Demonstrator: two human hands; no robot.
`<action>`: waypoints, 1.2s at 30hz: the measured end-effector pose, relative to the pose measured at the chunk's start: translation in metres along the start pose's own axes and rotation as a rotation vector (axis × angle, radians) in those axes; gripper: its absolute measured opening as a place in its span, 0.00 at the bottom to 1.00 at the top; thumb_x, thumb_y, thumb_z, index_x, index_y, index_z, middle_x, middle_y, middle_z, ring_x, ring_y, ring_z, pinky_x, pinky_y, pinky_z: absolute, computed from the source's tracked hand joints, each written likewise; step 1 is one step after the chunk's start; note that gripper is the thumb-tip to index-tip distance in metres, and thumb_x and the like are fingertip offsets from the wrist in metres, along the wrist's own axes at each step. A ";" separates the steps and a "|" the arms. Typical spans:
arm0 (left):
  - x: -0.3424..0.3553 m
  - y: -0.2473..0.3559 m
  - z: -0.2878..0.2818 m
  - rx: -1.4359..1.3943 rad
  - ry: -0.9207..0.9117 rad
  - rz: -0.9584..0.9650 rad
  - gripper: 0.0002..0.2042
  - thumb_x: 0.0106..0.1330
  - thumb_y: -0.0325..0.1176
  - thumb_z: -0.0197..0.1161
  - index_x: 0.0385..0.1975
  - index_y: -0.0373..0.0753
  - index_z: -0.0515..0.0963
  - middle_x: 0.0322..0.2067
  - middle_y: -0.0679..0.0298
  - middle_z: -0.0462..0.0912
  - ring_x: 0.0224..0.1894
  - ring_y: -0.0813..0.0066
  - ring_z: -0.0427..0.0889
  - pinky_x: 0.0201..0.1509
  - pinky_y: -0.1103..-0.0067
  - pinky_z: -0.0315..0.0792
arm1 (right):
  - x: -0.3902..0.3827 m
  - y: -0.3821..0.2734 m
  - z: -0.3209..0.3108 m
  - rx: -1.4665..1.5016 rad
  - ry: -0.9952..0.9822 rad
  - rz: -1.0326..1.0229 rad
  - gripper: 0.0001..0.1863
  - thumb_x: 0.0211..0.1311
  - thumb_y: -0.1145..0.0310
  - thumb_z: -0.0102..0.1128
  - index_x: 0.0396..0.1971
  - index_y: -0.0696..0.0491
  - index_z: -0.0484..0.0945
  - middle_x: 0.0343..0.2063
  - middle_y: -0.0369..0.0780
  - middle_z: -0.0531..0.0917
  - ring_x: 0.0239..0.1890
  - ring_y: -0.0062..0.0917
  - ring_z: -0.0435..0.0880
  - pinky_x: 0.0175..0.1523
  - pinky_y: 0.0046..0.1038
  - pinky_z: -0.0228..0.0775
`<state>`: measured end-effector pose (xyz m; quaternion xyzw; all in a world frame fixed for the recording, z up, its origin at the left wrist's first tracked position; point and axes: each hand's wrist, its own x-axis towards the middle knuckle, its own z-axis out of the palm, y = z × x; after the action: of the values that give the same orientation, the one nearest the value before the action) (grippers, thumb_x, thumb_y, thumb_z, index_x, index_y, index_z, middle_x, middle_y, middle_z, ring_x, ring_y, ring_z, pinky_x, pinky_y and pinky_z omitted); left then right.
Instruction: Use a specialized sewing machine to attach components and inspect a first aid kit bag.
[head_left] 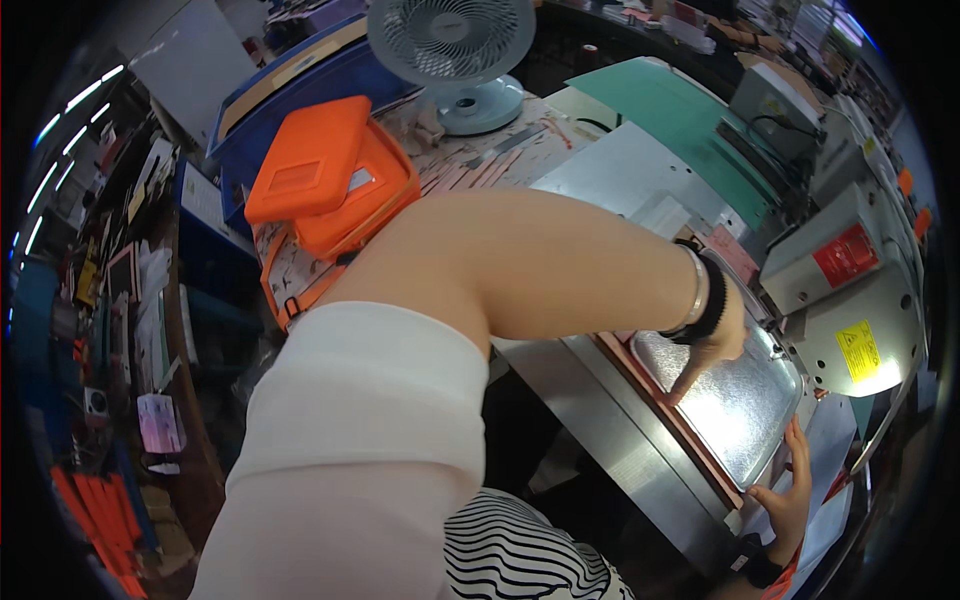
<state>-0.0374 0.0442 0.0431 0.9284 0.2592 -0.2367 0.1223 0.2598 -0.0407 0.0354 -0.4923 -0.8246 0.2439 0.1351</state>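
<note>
A shiny silver metal plate [745,425] with rounded corners and a raised rim lies on the machine bed at the right. Under its near-left edge shows a reddish-brown sheet [682,432]. My left hand [725,335] reaches across over the plate's upper part, one digit stretched down to its left edge; the other fingers are partly hidden. A dark band and a bracelet circle that wrist. At the plate's lower right corner, my right hand [788,500] rests with thumb and fingers spread along the edge; a black watch is on that wrist.
Grey machine housings [850,330] with warning labels stand close on the right. A brushed metal bed edge [640,480] runs along the front. Farther off are a green sheet [670,110], an orange case [320,170] and a fan [455,50]. Cluttered shelving [120,330] lines the left.
</note>
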 end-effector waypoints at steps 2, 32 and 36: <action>0.000 0.003 -0.001 0.017 -0.037 -0.070 0.60 0.24 0.68 0.68 0.60 0.35 0.55 0.64 0.54 0.49 0.66 0.60 0.49 0.63 0.66 0.56 | 0.003 -0.005 0.003 -0.064 -0.026 -0.018 0.54 0.27 0.42 0.69 0.58 0.56 0.62 0.60 0.44 0.62 0.62 0.36 0.60 0.60 0.35 0.56; -0.021 -0.009 0.014 -0.185 0.126 0.013 0.61 0.26 0.61 0.72 0.63 0.36 0.48 0.66 0.57 0.41 0.68 0.62 0.42 0.62 0.59 0.56 | 0.007 -0.036 -0.015 -0.259 -0.027 0.007 0.48 0.29 0.52 0.74 0.53 0.60 0.65 0.57 0.44 0.64 0.56 0.34 0.67 0.59 0.30 0.60; -0.022 -0.004 0.008 -0.177 0.098 -0.020 0.62 0.25 0.63 0.71 0.63 0.39 0.48 0.66 0.58 0.40 0.67 0.63 0.44 0.59 0.49 0.54 | 0.007 -0.031 -0.018 -0.278 -0.027 0.016 0.46 0.26 0.51 0.74 0.51 0.59 0.68 0.54 0.43 0.67 0.52 0.37 0.70 0.55 0.32 0.64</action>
<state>-0.0595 0.0358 0.0469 0.9218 0.2939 -0.1682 0.1887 0.2412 -0.0417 0.0672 -0.5097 -0.8480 0.1352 0.0527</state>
